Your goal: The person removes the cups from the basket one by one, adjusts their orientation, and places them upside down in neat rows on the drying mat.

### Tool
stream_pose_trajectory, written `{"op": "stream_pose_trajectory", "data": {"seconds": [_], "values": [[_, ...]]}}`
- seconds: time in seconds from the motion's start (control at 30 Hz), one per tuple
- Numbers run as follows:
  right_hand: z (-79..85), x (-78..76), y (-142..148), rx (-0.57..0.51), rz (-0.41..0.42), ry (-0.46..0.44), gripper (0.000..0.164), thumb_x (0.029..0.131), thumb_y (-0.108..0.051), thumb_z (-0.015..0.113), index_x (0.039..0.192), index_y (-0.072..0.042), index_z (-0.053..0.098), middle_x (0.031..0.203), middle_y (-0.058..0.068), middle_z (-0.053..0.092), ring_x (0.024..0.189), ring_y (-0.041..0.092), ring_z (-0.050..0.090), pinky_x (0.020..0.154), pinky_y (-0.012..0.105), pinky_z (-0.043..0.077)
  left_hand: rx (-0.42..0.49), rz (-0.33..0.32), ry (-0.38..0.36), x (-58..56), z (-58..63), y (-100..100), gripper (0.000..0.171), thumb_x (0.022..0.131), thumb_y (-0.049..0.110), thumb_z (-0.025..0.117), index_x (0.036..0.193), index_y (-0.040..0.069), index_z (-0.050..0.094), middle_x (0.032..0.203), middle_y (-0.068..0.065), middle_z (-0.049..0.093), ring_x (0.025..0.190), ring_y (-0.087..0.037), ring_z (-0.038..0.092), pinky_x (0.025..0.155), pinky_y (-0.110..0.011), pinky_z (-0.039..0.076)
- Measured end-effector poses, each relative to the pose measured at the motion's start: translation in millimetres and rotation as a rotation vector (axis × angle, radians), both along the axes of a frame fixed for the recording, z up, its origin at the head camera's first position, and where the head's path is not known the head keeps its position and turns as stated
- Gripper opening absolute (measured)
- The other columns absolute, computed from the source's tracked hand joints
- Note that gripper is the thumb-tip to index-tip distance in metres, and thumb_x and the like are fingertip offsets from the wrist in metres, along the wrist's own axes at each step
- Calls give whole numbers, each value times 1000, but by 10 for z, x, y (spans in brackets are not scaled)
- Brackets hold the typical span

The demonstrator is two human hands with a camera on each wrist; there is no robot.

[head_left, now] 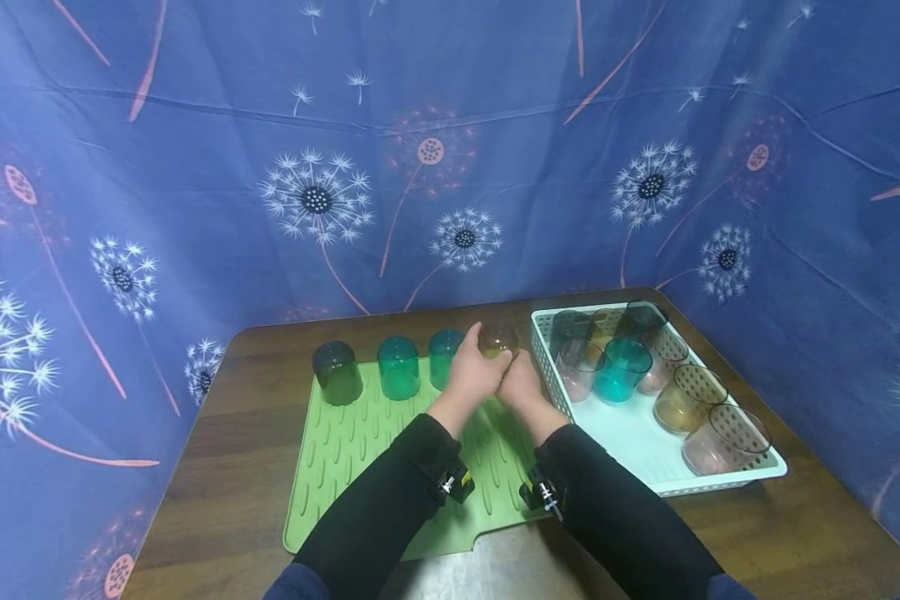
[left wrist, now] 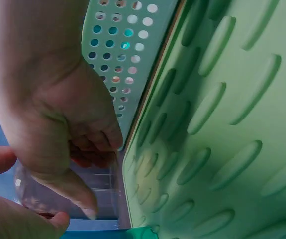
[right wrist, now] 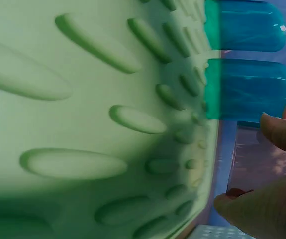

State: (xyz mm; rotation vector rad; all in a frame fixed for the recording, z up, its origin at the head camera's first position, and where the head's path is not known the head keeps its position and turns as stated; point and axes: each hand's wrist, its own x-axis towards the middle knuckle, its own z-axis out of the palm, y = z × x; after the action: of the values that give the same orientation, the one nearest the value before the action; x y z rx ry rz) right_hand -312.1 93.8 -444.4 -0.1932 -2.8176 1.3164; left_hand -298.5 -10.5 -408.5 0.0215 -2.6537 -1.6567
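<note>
Both hands grip a pinkish-brown tumbler (head_left: 498, 337), bottom up, at the far right corner of the green ridged mat (head_left: 352, 467). My left hand (head_left: 474, 372) takes its left side and my right hand (head_left: 522, 385) its right side. In the left wrist view the right hand's thumb and fingers lie along the clear wall of the tumbler (left wrist: 105, 191). Just left of the hands stands a blue-green tumbler (head_left: 442, 354), partly hidden by the left hand. Beyond it, a green tumbler (head_left: 398, 368) and a dark grey tumbler (head_left: 337, 372) continue the row, both upside down.
A white perforated basket (head_left: 667, 487) stands right of the mat, close to the right hand. It holds several upright tumblers, among them a turquoise one (head_left: 621, 373), an amber one (head_left: 686, 402) and a pink one (head_left: 723, 442). Blue patterned cloth (head_left: 390, 75) hangs behind the wooden table (head_left: 202, 500).
</note>
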Motion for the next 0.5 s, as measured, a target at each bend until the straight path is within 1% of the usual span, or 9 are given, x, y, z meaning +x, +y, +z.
{"op": "stream_pose_trajectory", "data": {"seconds": [0.1,0.23,0.3,0.37,0.5], "values": [[-69,-10,14,-26,-13,-29,73,98,-25,62,151,15,33,149,37,48,137,51,50,116,56,45,-18,-25,-21,14,-47,23,82,101,31,67,167,13,23,163,-19,45,148,-39,46,119,-54,43],[-168,-7,25,-50,-16,-76,76,99,-23,61,156,14,27,154,36,43,141,52,46,118,57,43,-40,-53,-63,45,-105,33,81,103,32,64,168,13,20,163,-20,44,148,-40,46,118,-55,44],[-207,-3,21,-42,-8,-94,77,100,-23,61,157,14,24,154,37,43,141,53,46,117,58,43,-57,-68,-78,58,-133,37,79,104,33,62,168,13,20,165,-19,41,149,-39,44,119,-56,43],[-239,-1,15,-49,-15,-97,75,101,-23,59,157,13,25,152,37,45,140,52,48,117,57,44,-68,-81,-87,69,-150,44,78,105,34,60,168,13,20,167,-18,38,152,-38,40,121,-56,40],[-284,-5,17,-63,-30,-57,63,104,-19,53,154,13,31,146,37,51,136,52,52,116,57,45,-95,-97,-79,93,-164,64,76,105,35,58,168,12,21,170,-20,31,156,-38,34,124,-56,35]]}}
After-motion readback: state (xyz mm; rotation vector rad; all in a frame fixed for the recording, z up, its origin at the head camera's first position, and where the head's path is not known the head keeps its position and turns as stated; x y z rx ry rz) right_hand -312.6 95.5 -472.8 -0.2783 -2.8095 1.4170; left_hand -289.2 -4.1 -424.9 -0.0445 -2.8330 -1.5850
